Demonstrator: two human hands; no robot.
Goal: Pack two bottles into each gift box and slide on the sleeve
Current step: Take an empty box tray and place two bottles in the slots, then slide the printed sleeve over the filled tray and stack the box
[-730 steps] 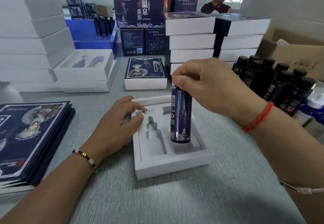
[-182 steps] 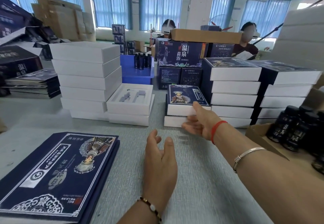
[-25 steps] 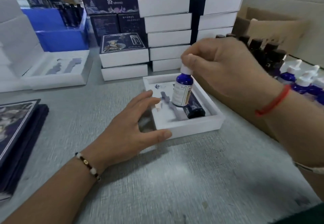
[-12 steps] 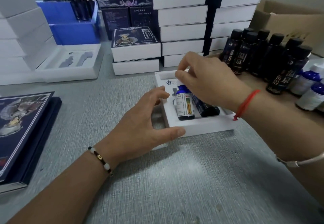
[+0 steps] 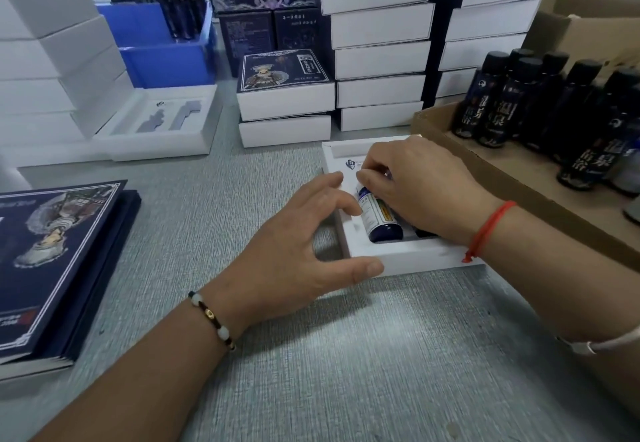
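1. Fingers (image 5: 369, 178) of the right hand (image 5: 419, 189) curling down and pinching the neck end of the small blue bottle (image 5: 379, 216), pressing it into the left-hand recess of the gift box (image 5: 398, 258).
2. Fingers of the left hand (image 5: 298, 244) spreading wide, thumb lying along the front wall of the gift box, fingertips resting on its left rim and touching the small blue bottle.
3. Lying flat in the tray, label up, base toward the camera; beside it a dark bottle (image 5: 424, 233), mostly hidden under the right hand.
4. Sitting on the grey desk (image 5: 346, 355), just in front of stacked white boxes (image 5: 377, 57).
5. Standing upright in a cardboard tray (image 5: 519, 182) on the right: dark bottles (image 5: 512, 95).
6. Lying at the left edge of the desk: a pile of printed sleeves (image 5: 59, 254); behind it, an empty open box (image 5: 156, 123).
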